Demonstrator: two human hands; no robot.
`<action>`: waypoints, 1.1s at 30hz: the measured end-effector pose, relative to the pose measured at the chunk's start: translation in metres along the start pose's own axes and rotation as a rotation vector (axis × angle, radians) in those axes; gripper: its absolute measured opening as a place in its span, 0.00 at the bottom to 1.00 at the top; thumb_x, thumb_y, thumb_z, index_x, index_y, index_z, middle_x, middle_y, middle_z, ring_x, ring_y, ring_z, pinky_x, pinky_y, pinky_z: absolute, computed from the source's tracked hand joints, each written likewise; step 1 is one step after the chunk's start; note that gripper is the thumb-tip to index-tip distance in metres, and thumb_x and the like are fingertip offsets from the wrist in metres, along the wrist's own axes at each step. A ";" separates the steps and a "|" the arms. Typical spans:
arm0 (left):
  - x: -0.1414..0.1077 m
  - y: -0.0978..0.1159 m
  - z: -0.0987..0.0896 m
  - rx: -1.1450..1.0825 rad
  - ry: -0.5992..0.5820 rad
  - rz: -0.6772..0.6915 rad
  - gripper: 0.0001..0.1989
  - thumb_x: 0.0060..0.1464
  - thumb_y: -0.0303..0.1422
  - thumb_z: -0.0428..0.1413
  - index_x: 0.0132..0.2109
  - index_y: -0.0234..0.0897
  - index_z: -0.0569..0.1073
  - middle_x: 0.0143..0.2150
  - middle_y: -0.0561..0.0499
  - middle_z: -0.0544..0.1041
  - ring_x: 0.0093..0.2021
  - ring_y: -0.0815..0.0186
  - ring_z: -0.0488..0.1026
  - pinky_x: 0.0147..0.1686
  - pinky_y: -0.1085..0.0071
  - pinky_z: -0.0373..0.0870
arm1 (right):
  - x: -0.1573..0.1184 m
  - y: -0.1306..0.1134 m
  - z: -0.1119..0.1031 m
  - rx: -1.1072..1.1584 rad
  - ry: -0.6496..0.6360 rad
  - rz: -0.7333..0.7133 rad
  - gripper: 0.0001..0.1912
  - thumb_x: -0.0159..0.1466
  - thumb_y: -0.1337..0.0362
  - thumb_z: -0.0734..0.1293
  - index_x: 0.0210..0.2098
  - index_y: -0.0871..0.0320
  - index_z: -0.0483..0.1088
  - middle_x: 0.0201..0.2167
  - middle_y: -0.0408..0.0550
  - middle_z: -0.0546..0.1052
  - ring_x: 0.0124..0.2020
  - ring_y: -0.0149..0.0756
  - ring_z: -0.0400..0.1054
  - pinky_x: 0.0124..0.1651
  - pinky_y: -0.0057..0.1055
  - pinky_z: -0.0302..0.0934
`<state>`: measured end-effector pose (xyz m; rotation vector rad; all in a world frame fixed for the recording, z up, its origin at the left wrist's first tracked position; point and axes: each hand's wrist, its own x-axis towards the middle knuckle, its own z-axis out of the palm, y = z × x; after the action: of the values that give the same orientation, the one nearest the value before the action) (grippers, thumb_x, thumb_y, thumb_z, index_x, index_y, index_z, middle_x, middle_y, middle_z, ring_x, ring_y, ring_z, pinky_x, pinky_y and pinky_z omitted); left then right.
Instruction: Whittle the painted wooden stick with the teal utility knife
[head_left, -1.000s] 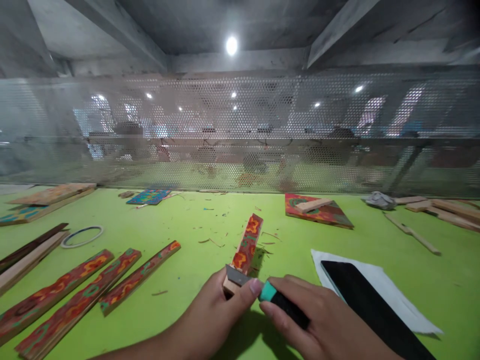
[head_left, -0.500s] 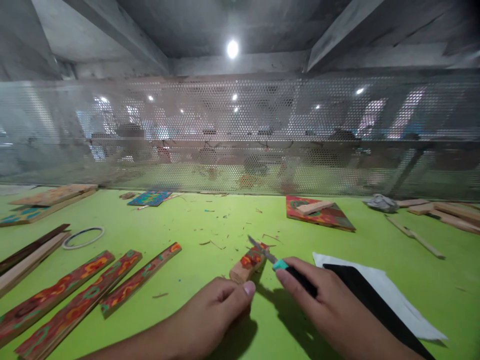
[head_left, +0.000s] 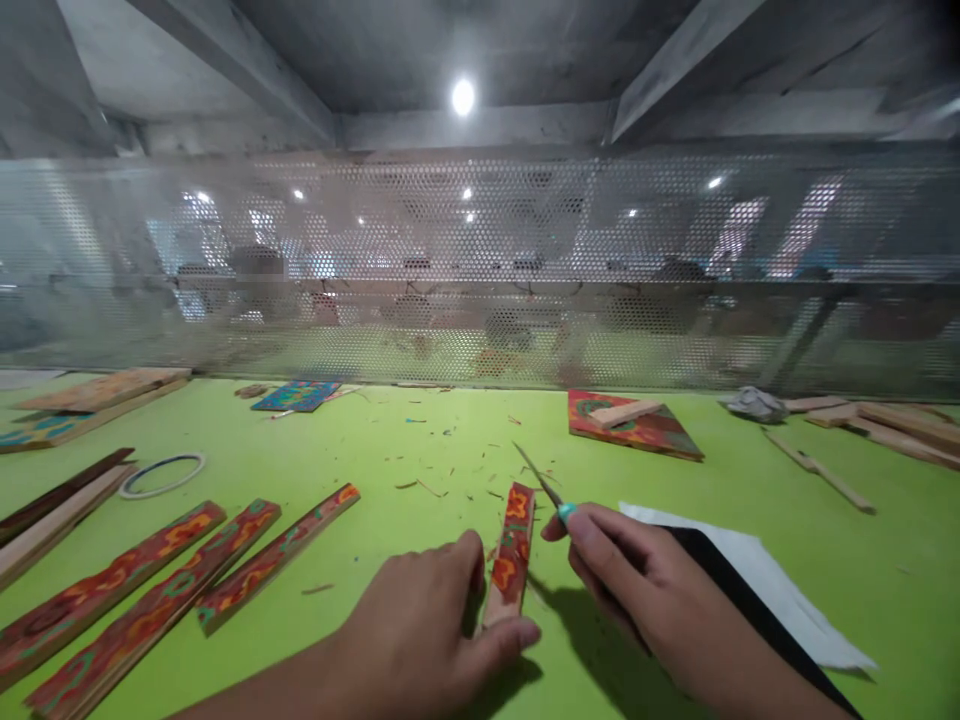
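Note:
My left hand [head_left: 420,615] is closed around the near end of a short wooden strip [head_left: 514,535], its thumb across the bare end. Red, orange and green patterns are painted on the strip's upper face; the part under the hand is hidden. In my right hand [head_left: 637,570] is a knife [head_left: 546,484] with a slim blade and a teal collar; the fingers cover its handle. The blade points up and left, above the table beyond the strip and apart from it. Thin shavings [head_left: 427,486] lie scattered past the strip.
Painted wooden strips [head_left: 161,600] lie at the left, near a tape roll [head_left: 163,476]. A red painted board [head_left: 634,425] bears a plain wood piece. White paper [head_left: 750,560] and a black sheet lie beneath my right forearm. A perforated metal screen [head_left: 480,270] borders the green table.
The strip has turned more upright in view and shows more of its painted face. My left hand has shifted its hold, and the knife has lifted away from the strip.

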<state>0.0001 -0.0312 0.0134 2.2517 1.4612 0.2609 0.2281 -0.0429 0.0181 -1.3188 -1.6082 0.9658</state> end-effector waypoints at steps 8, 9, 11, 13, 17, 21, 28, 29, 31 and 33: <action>0.004 0.004 -0.001 -0.008 -0.009 -0.116 0.13 0.61 0.43 0.53 0.32 0.41 0.72 0.25 0.50 0.73 0.23 0.64 0.58 0.28 0.63 0.45 | 0.001 0.003 -0.001 -0.165 -0.074 -0.044 0.24 0.74 0.43 0.65 0.50 0.53 0.82 0.50 0.55 0.86 0.58 0.56 0.77 0.61 0.45 0.69; 0.005 0.002 -0.003 -0.124 -0.035 -0.145 0.14 0.61 0.43 0.53 0.31 0.41 0.71 0.25 0.50 0.73 0.24 0.64 0.60 0.27 0.64 0.48 | 0.002 0.004 -0.002 -0.171 -0.064 -0.038 0.24 0.74 0.42 0.65 0.52 0.53 0.82 0.51 0.55 0.85 0.59 0.56 0.77 0.62 0.46 0.68; 0.008 -0.002 -0.008 -0.368 -0.110 -0.166 0.16 0.63 0.44 0.51 0.31 0.40 0.71 0.27 0.50 0.74 0.26 0.63 0.66 0.28 0.65 0.55 | 0.004 0.004 -0.003 -0.172 -0.024 -0.021 0.26 0.75 0.41 0.63 0.53 0.54 0.81 0.54 0.56 0.85 0.60 0.56 0.76 0.64 0.46 0.67; 0.008 -0.004 -0.012 -0.494 -0.145 -0.135 0.20 0.66 0.47 0.48 0.31 0.40 0.71 0.29 0.51 0.74 0.29 0.64 0.68 0.30 0.67 0.60 | 0.005 0.005 -0.003 -0.160 0.028 -0.003 0.26 0.73 0.40 0.65 0.52 0.54 0.80 0.53 0.56 0.84 0.59 0.56 0.75 0.62 0.46 0.68; 0.004 -0.002 -0.014 -0.692 -0.195 -0.006 0.22 0.66 0.53 0.51 0.35 0.39 0.70 0.30 0.54 0.70 0.30 0.66 0.65 0.31 0.69 0.60 | 0.008 0.010 0.001 -0.015 0.066 0.040 0.23 0.67 0.41 0.73 0.49 0.53 0.77 0.43 0.51 0.85 0.43 0.49 0.79 0.46 0.40 0.73; 0.000 -0.001 -0.009 -0.619 -0.149 0.058 0.18 0.63 0.50 0.59 0.37 0.40 0.68 0.31 0.57 0.67 0.31 0.67 0.61 0.29 0.70 0.56 | 0.008 0.014 0.008 0.137 0.019 0.149 0.22 0.66 0.42 0.75 0.44 0.53 0.74 0.19 0.35 0.70 0.19 0.32 0.60 0.24 0.28 0.59; -0.001 -0.003 0.003 -0.779 -0.152 0.111 0.14 0.64 0.42 0.62 0.47 0.40 0.68 0.35 0.57 0.68 0.34 0.67 0.63 0.33 0.70 0.60 | 0.004 0.005 0.015 0.255 -0.037 0.197 0.25 0.64 0.40 0.77 0.38 0.55 0.74 0.18 0.34 0.66 0.19 0.29 0.57 0.23 0.26 0.54; -0.001 -0.003 0.005 -0.874 -0.186 0.115 0.16 0.63 0.41 0.63 0.51 0.40 0.67 0.36 0.56 0.70 0.34 0.67 0.65 0.34 0.69 0.62 | 0.003 0.005 0.016 0.254 -0.039 0.194 0.24 0.64 0.40 0.76 0.38 0.55 0.74 0.19 0.34 0.67 0.19 0.29 0.58 0.23 0.26 0.55; 0.001 -0.002 0.007 -1.022 -0.246 0.095 0.20 0.61 0.38 0.63 0.54 0.39 0.66 0.37 0.53 0.74 0.33 0.67 0.69 0.35 0.68 0.66 | 0.003 0.006 0.017 0.227 -0.029 0.147 0.23 0.65 0.42 0.76 0.41 0.55 0.75 0.22 0.37 0.72 0.22 0.32 0.64 0.26 0.28 0.60; 0.003 -0.003 0.008 -1.093 -0.289 0.043 0.20 0.59 0.37 0.64 0.53 0.39 0.65 0.34 0.52 0.77 0.30 0.68 0.71 0.33 0.68 0.67 | 0.004 0.009 0.015 0.170 -0.021 0.062 0.20 0.67 0.45 0.75 0.44 0.55 0.76 0.31 0.43 0.79 0.30 0.38 0.72 0.34 0.32 0.67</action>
<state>0.0024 -0.0294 0.0045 1.3409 0.7876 0.5535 0.2171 -0.0381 0.0046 -1.2510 -1.4734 1.1317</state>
